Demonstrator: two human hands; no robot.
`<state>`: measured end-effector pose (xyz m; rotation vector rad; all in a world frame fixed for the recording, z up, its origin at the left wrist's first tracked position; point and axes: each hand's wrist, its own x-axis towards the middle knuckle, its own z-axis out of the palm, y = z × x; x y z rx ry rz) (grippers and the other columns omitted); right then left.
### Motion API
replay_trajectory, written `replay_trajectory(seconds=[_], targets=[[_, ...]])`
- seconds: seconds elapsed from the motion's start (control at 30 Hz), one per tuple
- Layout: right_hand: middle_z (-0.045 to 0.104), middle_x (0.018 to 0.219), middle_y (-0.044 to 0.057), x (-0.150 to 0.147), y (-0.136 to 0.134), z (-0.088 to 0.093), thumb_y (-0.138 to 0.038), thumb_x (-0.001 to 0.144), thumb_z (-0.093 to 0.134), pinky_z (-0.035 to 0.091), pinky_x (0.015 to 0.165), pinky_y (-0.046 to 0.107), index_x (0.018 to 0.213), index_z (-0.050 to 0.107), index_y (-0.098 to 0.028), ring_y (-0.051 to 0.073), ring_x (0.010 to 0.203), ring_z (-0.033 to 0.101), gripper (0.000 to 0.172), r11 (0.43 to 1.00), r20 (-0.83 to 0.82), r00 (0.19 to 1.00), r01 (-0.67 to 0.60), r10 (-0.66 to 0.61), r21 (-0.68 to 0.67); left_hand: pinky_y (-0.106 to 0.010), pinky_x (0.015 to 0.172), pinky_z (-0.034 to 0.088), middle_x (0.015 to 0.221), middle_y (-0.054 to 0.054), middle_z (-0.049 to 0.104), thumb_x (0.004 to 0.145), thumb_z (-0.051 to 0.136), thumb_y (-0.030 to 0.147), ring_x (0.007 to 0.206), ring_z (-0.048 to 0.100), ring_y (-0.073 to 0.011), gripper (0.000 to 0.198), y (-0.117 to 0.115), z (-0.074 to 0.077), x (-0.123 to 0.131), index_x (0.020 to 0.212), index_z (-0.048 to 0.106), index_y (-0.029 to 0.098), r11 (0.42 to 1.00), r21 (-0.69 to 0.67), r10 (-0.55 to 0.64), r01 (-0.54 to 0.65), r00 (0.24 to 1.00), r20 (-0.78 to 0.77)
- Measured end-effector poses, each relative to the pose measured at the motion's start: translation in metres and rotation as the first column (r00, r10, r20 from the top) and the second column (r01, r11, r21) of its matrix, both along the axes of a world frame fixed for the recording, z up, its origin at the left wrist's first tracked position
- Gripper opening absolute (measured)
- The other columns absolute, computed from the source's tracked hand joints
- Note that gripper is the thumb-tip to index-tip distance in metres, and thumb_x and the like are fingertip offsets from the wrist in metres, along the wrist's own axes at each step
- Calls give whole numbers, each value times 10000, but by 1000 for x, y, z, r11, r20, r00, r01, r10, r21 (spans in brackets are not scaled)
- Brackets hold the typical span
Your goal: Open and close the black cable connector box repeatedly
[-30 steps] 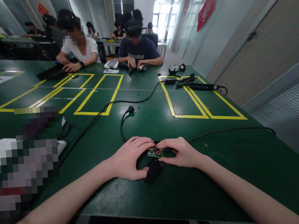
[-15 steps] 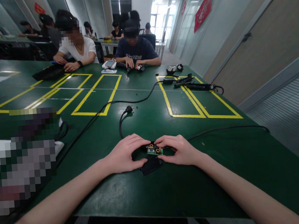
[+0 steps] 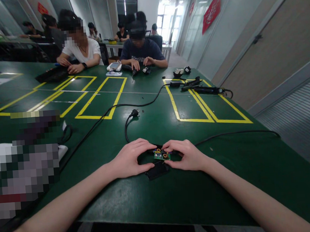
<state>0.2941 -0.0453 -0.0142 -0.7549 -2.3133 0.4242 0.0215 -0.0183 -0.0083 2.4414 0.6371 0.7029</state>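
- Cord [image 3: 126, 127] with a loose plug curls on the green counter [image 3: 176, 199] just beyond the hands.
- Left hand [image 3: 130, 160]: fingers arch towards the board, thumb low by the black casing [image 3: 157, 170]; whether they truly grip, I cannot tell.
- Circuit board [image 3: 161, 154] sits between both hands, just above that casing, near the counter's front edge.
- Right hand [image 3: 188, 156]: fingers pinched on the board's right end.
- Judgement: the board is being seated or lifted at the casing; any further move calls for even edge pressure, clear of the components.
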Motion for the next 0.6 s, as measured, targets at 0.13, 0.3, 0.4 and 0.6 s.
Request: replay_trajectory(seconds=[0.13, 0.3, 0.4, 0.6], targets=[[762, 1011, 79, 0, 1, 0, -246, 891, 732, 592, 734, 264, 994, 624, -212, 179, 862, 756, 153, 1000, -3, 1000, -3, 3, -2, -450, 1090, 538, 1362, -121, 688, 863, 794, 353, 1293, 635, -284, 559, 1, -5, -2, 1381, 631, 219, 1000, -10, 18, -18, 999, -46], [772, 986, 77, -4, -1, -1, -247, 889, 759, 604, 762, 269, 1010, 654, -208, 184, 868, 762, 165, 999, -88, 996, -22, 20, -32, -468, 1154, 497, 1458, -133, 635, 815, 848, 466, 1365, 597, -300, 744, 1, -6, -3, 1466, 572, 235, 999, -18, 30, -31, 996, -84], [782, 981, 79, -7, -3, -1, -241, 875, 776, 616, 777, 280, 1017, 673, -212, 195, 878, 771, 178, 997, -117, 993, -36, 27, -73, -494, 1176, 473, 1510, -139, 593, 802, 858, 492, 1413, 555, -309, 818, -1, -4, -2, 1510, 526, 252, 999, -13, 42, -44, 991, -129], [785, 1029, 90, -9, -4, -1, -243, 896, 751, 628, 830, 310, 1052, 691, -219, 212, 940, 776, 168, 997, -86, 996, -6, -1, -75, -552, 1193, 440, 1545, -159, 556, 720, 904, 569, 1468, 483, -344, 990, -2, -2, 0, 1549, 470, 244, 1000, 15, 18, -16, 987, -160]])
